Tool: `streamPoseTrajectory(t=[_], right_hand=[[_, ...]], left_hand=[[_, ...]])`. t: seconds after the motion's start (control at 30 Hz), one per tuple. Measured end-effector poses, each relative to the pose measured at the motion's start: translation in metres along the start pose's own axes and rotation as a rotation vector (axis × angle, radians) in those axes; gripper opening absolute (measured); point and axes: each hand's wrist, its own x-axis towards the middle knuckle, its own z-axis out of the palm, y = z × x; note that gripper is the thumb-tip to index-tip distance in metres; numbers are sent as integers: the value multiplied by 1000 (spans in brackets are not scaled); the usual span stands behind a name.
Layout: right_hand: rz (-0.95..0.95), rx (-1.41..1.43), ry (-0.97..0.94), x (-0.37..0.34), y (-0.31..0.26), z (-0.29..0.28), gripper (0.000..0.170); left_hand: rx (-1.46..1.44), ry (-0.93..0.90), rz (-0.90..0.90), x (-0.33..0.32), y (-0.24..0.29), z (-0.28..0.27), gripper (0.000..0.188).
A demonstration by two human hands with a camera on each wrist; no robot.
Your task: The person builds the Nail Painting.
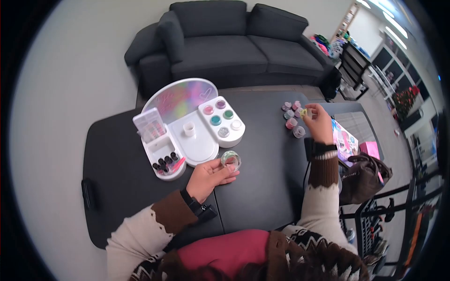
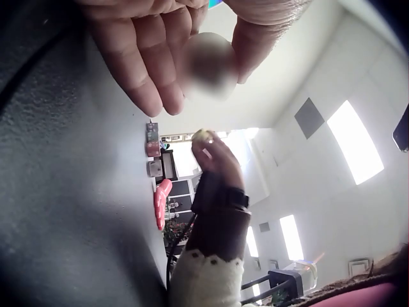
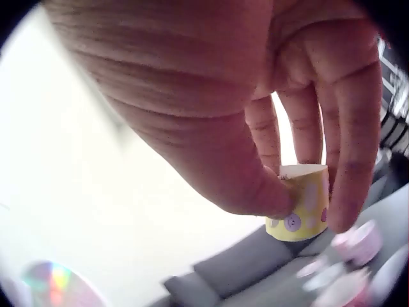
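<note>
My left hand (image 1: 206, 180) holds a clear, round, ring-like piece (image 1: 231, 159) with green on its rim, between thumb and fingers. In the left wrist view it is a blurred pale disc (image 2: 209, 64). My right hand (image 1: 319, 124) pinches a small yellow paper roll (image 3: 300, 204) with printed smiley faces, thumb on one side and fingers on the other. That hand is raised at the right, over a cluster of small pink and grey cylinders (image 1: 291, 123). Left of centre stands a white nail-art station (image 1: 185, 145) with an iridescent back panel, just beyond my left hand.
The station carries several coloured pots (image 1: 215, 120), a white cup (image 1: 189, 129) and black-capped nail polish bottles (image 1: 164, 162). On the right lie a printed box (image 1: 344, 140), a pink box (image 1: 370, 150) and a brown bag (image 1: 363, 175). A grey sofa (image 1: 220, 54) stands behind the black table (image 1: 262, 196).
</note>
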Motion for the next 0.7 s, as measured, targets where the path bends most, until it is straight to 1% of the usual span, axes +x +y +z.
streamPoseTrajectory(t=[0.07, 0.13, 0.2, 0.27, 0.33, 0.4, 0.47, 0.6, 0.67, 0.7], right_hand=[[-211, 589, -174, -38, -35, 12, 28], [-307, 838, -375, -81, -76, 23, 31], [-505, 745, -450, -114, -101, 31, 32], [-758, 509, -448, -127, -109, 35, 31], [-787, 475, -440, -136, -111, 37, 30], [-786, 465, -436, -138, -109, 41, 29], [-802, 448, -441, -137, -107, 43, 27], [-803, 411, -418, -137, -104, 42, 25], [-796, 404, -430, -138, -103, 43, 24], [-788, 398, -436, -139, -103, 43, 24]], left_hand=[[18, -19, 3, -1, 3, 1, 50], [12, -6, 8, -1, 4, 2, 51], [-13, -20, -53, -1, 7, 3, 49], [-38, -18, -47, 1, -1, -1, 48], [-25, -27, 26, -1, -3, 1, 46], [-45, -22, 41, -3, -6, 2, 44], [-3, -101, 62, 0, -10, -1, 42], [-21, -79, 19, 1, -9, 1, 41], [8, -45, 76, 3, -15, -3, 42], [5, -43, 75, 2, -14, -3, 42]])
